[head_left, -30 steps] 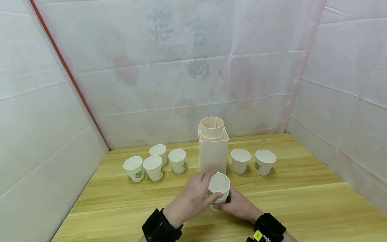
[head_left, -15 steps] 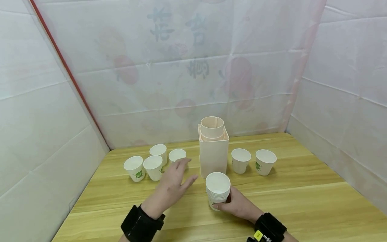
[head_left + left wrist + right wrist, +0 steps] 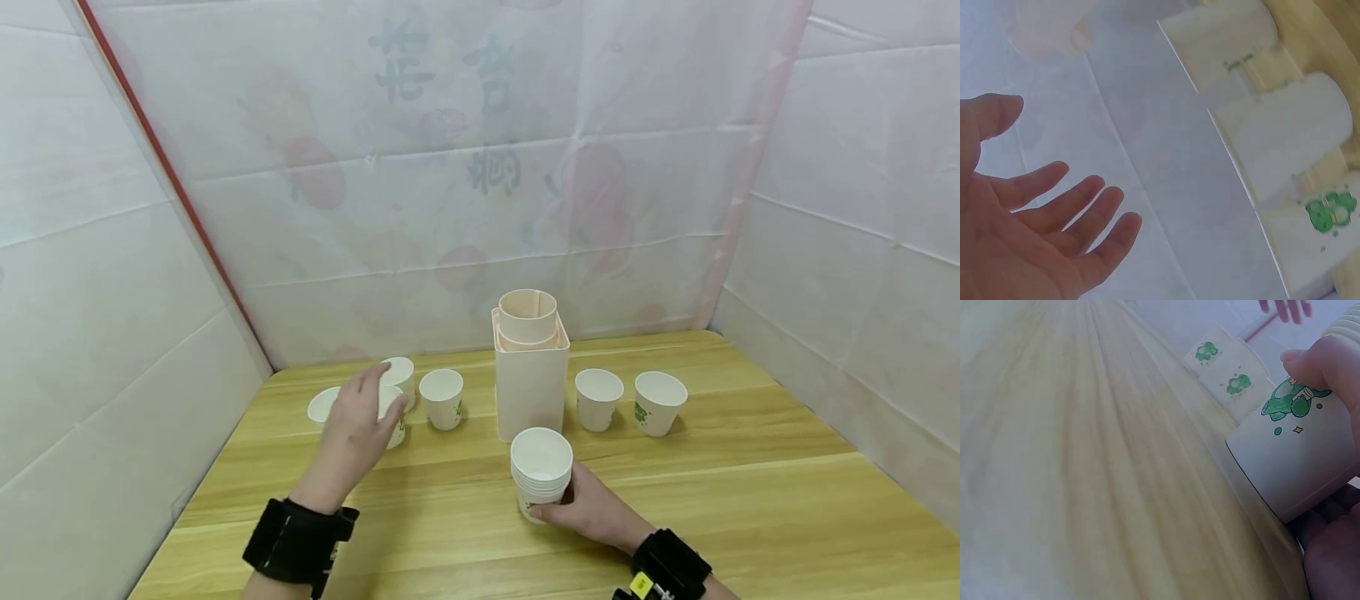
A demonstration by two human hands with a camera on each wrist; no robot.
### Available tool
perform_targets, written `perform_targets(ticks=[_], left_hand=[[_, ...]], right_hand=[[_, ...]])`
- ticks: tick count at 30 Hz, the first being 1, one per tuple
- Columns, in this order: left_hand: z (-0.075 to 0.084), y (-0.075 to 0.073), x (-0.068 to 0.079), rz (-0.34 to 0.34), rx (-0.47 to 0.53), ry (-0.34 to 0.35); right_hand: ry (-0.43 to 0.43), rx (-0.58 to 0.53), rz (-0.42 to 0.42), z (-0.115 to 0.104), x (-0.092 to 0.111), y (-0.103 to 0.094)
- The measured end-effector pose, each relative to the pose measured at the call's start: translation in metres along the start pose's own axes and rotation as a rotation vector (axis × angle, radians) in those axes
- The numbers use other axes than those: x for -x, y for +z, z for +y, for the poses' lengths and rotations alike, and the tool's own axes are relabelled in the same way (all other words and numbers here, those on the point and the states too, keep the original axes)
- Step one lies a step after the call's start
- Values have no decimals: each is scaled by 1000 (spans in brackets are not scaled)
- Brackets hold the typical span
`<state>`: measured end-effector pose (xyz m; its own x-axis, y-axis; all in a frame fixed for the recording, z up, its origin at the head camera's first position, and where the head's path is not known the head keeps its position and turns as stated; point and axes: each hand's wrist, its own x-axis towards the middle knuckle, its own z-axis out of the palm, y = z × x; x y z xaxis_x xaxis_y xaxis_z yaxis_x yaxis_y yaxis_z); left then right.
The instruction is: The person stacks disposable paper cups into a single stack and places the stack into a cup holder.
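Note:
My right hand grips a nested stack of white paper cups low on its side, the stack upright at the table's near middle. A green cartoon print shows on the stack's bottom cup in the right wrist view, with the thumb lying over it. My left hand reaches over the left group of cups, fingers spread and holding nothing. It partly covers a left paper cup and a front paper cup. Behind them stands a back paper cup, and to their right another paper cup.
A cream square container with a round tube in its top stands at the table's middle. Right of it are two upright paper cups, one nearer and one farther right. White fabric walls enclose the wooden table.
My left hand has let go of the cup stack and moved left, over the left group of cups. The right hand keeps its grip on the stack.

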<state>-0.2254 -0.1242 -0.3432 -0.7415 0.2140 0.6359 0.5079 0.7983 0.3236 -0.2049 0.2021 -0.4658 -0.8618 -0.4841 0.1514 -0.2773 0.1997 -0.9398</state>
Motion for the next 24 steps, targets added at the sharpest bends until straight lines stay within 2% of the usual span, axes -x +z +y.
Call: perform_targets(ticks=[5,8,18,24], left_hand=[[-21,-7,-1,55,-42,-46],[-33,-10,0,58,-53,-92],[-65,-19,7,-90,-98,-371],[-81,-15,13,-184,-93,-461]], right_hand=[[-4,14,4,0,1,0],[9,18,11,-1,1,0],[17,0,1,0,-1,0],[0,-16,-15,0,-1,0]])
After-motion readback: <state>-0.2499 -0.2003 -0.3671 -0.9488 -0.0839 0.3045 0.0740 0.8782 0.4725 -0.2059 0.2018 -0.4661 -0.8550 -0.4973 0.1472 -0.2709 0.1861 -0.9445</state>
